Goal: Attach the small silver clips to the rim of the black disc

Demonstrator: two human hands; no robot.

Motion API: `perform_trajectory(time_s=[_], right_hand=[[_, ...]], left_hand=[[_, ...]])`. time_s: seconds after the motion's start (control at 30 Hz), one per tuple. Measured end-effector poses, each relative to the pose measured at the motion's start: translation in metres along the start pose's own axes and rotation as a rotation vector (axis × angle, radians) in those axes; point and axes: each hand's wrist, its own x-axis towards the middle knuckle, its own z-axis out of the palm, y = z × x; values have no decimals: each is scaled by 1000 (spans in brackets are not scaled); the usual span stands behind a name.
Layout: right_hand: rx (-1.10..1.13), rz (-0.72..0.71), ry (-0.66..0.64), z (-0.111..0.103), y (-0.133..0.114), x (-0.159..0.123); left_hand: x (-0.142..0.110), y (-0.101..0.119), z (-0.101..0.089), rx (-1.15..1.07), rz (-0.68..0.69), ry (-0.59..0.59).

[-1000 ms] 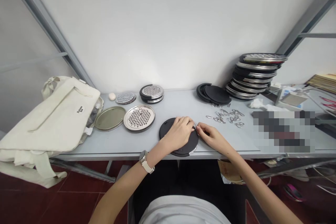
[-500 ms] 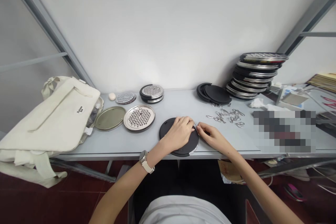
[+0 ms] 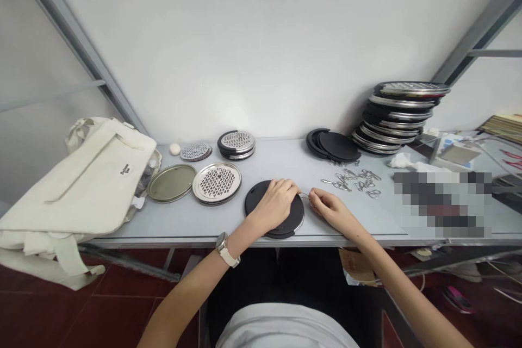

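A round black disc (image 3: 294, 216) with a metal edge showing lies near the front of the table. My left hand (image 3: 276, 204) is over it, palm down, fingers bent and gripping its upper right side. Pinched in my right hand (image 3: 330, 207) is a thin metal wire piece (image 3: 304, 194), which spans the gap to my left fingertips at the disc's rim. Whether it is fixed to the disc is hidden by my fingers. Loose small metal wire clips (image 3: 359, 178) are scattered beyond my right hand.
Round grater plates (image 3: 217, 180) and an olive metal disc (image 3: 171, 182) lie to the left, beside a cream bag (image 3: 77, 185). Toward the wall are black round parts (image 3: 339, 145) and a tall leaning stack of graters (image 3: 393, 124). A blurred patch covers the right side.
My right hand has shifted slightly right, away from the disc, and more of the thin wire shows between my hands. The disc has slid slightly left under my left hand.
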Motion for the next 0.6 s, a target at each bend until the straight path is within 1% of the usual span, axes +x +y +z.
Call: perform_trajectory(time_s=[0.17,0.3,0.43,0.6], right_hand=[[-6,4,35,1,-1,0],[-32,-14,50,3,-1,0],[-91,-42,62,3,-1,0],[-166,-46,18,3,-5,-1]], left_hand=[[0,0,2,-8,-23,40],[-1,0,3,-105,-57,88],[-2,2,3,-174,-62,74],[-2,4,1,-144,-8,46]])
